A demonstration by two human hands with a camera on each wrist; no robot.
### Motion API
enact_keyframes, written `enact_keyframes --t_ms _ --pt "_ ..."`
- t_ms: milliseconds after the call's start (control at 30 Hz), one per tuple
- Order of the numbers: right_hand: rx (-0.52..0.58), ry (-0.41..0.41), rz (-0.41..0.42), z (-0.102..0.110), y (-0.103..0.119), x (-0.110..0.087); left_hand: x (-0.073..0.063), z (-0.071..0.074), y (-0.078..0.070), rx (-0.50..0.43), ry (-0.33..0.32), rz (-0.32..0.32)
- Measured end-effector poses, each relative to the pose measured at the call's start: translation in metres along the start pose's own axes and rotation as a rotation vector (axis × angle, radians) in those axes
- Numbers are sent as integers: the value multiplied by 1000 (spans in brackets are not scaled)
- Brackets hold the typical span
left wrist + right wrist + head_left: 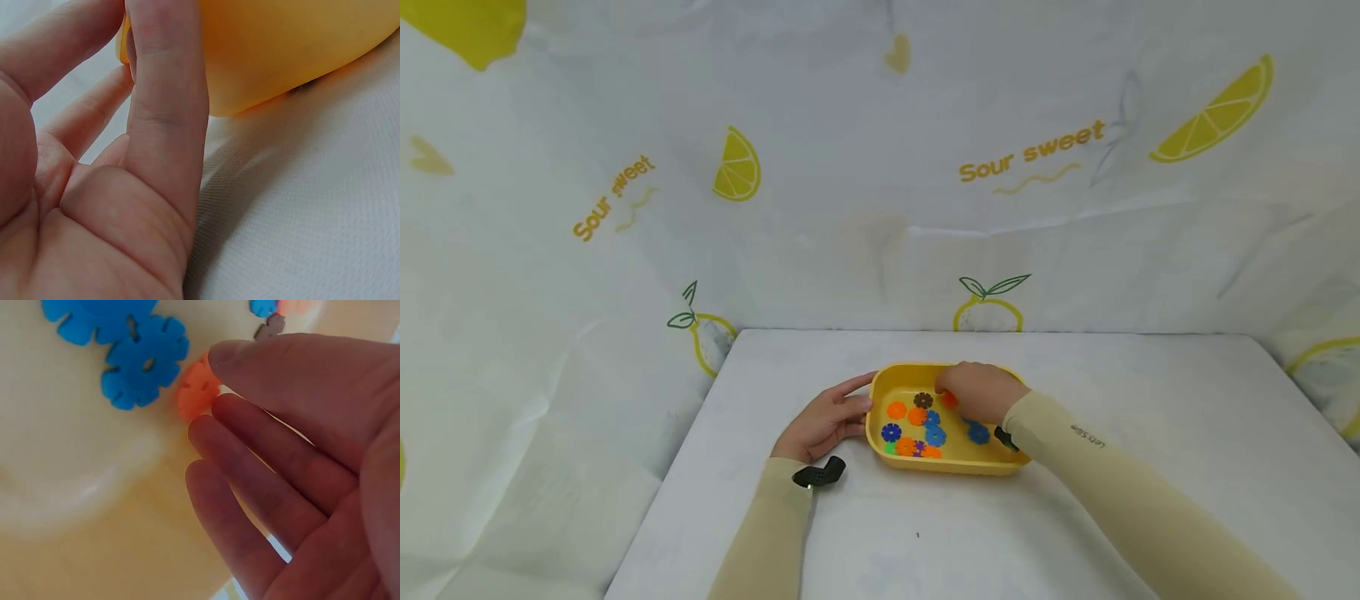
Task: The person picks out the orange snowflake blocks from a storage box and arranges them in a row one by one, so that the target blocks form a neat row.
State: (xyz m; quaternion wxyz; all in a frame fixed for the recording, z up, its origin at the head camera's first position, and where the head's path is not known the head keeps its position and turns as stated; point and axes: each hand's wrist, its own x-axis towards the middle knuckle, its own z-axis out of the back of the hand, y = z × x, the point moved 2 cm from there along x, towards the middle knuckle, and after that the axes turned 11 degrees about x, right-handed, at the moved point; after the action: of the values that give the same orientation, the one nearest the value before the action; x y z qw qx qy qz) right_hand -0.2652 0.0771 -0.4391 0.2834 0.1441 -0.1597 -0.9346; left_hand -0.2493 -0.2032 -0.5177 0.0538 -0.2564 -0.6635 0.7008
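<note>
Picking step: inside the tray point(955, 467), my right hand point(987, 393) apparently pinches an orange disc point(196, 392); left hand point(823, 422), fingers extended, touches tray's left. Next needs firm pinch.

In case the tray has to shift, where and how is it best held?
Likely by the left rim of the tray, coming from the left and pinching over the edge. The wall stands raised there, and the left grip touches that end. The right sleeve crosses the right end, so that side looks harder.
</note>
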Motion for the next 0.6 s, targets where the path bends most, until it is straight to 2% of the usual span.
enact_keyframes --t_ms 233,600 --pt "21 18 -34 -5 1 1 1 0 1 -12 -2 3" --pt "-25 5 -12 -9 -1 6 3 2 2 -14 -5 5"
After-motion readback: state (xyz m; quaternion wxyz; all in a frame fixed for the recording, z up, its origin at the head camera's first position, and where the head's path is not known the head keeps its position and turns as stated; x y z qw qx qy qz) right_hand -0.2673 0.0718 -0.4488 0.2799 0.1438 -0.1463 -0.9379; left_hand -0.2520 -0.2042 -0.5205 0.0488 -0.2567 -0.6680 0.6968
